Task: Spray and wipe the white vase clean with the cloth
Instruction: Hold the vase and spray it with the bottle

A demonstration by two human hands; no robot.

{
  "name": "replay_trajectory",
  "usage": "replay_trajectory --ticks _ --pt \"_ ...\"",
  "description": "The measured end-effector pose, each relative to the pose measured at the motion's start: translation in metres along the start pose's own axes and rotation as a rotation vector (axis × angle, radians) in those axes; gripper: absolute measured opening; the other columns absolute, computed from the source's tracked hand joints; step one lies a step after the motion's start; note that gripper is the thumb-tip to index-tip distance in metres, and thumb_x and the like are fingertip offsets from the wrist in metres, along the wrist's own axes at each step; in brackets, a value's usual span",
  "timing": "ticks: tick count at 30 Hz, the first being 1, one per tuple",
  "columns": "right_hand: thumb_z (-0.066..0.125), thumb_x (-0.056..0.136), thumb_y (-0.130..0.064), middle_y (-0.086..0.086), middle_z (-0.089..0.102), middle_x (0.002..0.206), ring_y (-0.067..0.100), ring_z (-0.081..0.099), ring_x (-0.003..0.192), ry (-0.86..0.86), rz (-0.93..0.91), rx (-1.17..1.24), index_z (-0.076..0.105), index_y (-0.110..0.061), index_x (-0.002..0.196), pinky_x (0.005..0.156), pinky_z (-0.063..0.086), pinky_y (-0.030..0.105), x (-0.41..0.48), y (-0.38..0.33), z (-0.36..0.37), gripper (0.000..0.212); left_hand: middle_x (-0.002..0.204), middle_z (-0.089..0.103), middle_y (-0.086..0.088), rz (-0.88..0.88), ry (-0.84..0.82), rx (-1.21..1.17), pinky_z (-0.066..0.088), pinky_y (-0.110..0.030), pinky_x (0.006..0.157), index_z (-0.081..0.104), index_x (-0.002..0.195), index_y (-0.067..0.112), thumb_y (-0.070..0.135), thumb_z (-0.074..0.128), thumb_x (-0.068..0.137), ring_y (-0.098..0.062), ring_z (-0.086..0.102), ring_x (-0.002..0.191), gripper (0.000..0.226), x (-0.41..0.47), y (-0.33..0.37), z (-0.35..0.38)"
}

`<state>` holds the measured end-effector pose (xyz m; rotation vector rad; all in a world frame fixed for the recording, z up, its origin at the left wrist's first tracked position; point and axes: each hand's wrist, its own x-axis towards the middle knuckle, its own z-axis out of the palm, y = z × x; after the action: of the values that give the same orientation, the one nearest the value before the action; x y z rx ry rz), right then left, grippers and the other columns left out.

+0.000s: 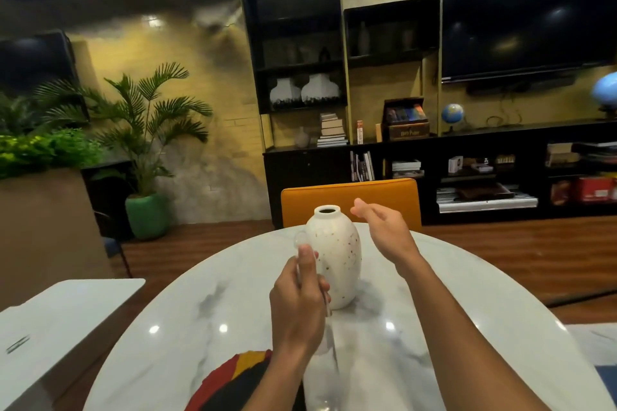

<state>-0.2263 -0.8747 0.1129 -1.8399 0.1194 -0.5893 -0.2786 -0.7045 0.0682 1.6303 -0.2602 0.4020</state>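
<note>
The white speckled egg-shaped ceramic vase (335,253) stands upright mid-table (207,310); left hand (297,304) grips a clear spray bottle (305,245) at its 8 o'clock (nozzle just beside); right hand (384,227), fingers (359,208) spread empty, at 2 o'clock.

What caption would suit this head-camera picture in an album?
Left hand aims a clear spray bottle at the white vase; open right hand beside it.
</note>
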Motion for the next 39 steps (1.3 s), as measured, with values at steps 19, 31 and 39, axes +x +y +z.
replay_trajectory --ticks 19,31,39 --pt "0.043 0.102 -0.053 -0.012 0.061 0.134 0.009 0.052 0.125 -0.147 -0.146 -0.054 0.065 -0.031 0.128 0.094 0.038 0.027 0.027 0.009 -0.015 0.041 0.069 0.068 -0.010 -0.096 -0.079 -0.013 0.057 -0.026 0.057 0.058 0.117 0.033 0.086 0.025 0.080 -0.022 0.068 0.060 0.072 -0.006 0.005 -0.006" --pt "0.062 0.096 -0.040 -0.013 0.063 0.128 0.006 0.050 0.118 -0.038 -0.335 -0.267 0.070 -0.034 0.116 0.105 0.046 0.042 0.030 0.012 0.004 0.022 0.064 0.068 -0.007 -0.088 -0.083 0.058 0.057 -0.026 0.055 0.062 0.104 0.028 0.078 0.022 0.085 -0.020 0.068 0.055 0.066 -0.002 0.003 0.000" --pt "0.064 0.094 -0.034 -0.015 0.064 0.120 0.009 0.054 0.114 -0.131 -0.361 -0.309 0.074 -0.035 0.109 0.103 0.049 0.044 0.035 0.004 -0.001 0.017 0.062 0.067 -0.011 -0.108 -0.088 -0.017 0.056 -0.040 0.057 0.064 0.091 0.014 0.058 0.028 0.085 -0.026 0.064 0.057 0.057 -0.001 0.001 -0.003"
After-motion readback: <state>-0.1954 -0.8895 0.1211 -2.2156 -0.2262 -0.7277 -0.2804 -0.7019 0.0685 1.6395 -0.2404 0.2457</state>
